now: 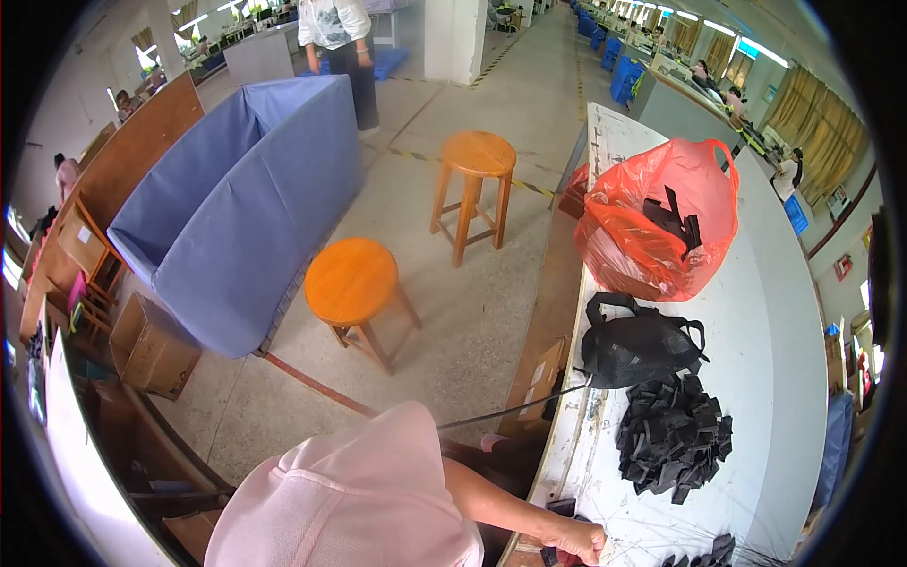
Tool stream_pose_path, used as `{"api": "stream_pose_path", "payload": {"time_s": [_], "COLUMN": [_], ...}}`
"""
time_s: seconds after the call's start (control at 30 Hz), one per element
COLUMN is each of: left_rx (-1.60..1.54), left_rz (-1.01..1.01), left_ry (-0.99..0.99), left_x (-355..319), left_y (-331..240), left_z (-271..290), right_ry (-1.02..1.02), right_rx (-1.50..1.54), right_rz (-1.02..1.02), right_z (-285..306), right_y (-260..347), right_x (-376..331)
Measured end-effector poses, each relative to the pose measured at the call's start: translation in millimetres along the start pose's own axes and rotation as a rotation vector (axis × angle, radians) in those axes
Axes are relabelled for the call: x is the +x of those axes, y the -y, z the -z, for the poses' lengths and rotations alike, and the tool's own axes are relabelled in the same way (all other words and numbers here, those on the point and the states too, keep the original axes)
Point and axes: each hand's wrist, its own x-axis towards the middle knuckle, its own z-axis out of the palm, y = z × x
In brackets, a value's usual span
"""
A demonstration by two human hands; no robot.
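My left arm, in a pink sleeve, reaches to the near edge of a white table (770, 378). There my left hand (578, 541) is closed, its fingers curled over something small that I cannot make out. Dark pieces (561, 508) lie beside and under it. Farther along the tabletop is a heaped pile of short black fabric strips (673, 437). A small black bag with straps (638, 350) touches the pile's far side, and a thin black cord runs left from it. More black strips (723, 550) and loose threads lie at the lower edge. My right hand is out of view.
A red plastic bag (614, 255) holding black strips stands open on the table's far part. Two wooden stools (351, 282) stand on the floor. At left are a large blue fabric-lined bin (255, 227) and a cardboard box (154, 347). A person (335, 47) stands behind the bin.
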Motion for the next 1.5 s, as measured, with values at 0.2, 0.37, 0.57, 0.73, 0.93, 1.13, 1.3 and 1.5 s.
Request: {"api": "stream_pose_path", "payload": {"time_s": [0.2, 0.37, 0.57, 0.73, 0.93, 1.13, 1.3, 1.5], "left_rx": [-0.147, -0.155, -0.311, -0.140, -0.016, 0.204, 0.269, 0.099], "left_rz": [0.091, 0.033, 0.335, 0.173, 0.198, -0.123, -0.273, -0.170], "left_ry": [0.100, 0.185, 0.207, 0.120, -0.002, -0.014, -0.063, -0.289], "left_x": [-12.0, 1.8, -33.6, -6.6, -15.8, -3.7, 10.5, -2.0], "left_y": [-17.8, 2.4, -57.4, -4.8, -22.6, 3.2, 25.2, -6.9], "left_z": [2.7, 5.7, 7.6, 4.3, -0.5, 0.1, 0.9, 4.5], "right_ry": [0.004, -0.066, -0.025, 0.085, -0.018, -0.013, 0.058, 0.061], "right_rx": [0.277, 0.156, 0.220, 0.316, -0.439, -0.213, -0.033, -0.290], "right_rz": [0.069, 0.132, 0.109, 0.113, 0.431, 0.311, 0.232, 0.322], "right_z": [-13.5, -8.9, -6.2, 0.4, -10.9, -5.5, -13.3, -20.8], "right_y": [0.5, 23.8, 24.0, 12.1, 58.6, 50.9, 46.0, 37.9], "right_x": [-0.6, -17.6, -22.1, -10.8, -36.7, -39.9, -31.6, -9.6]}}
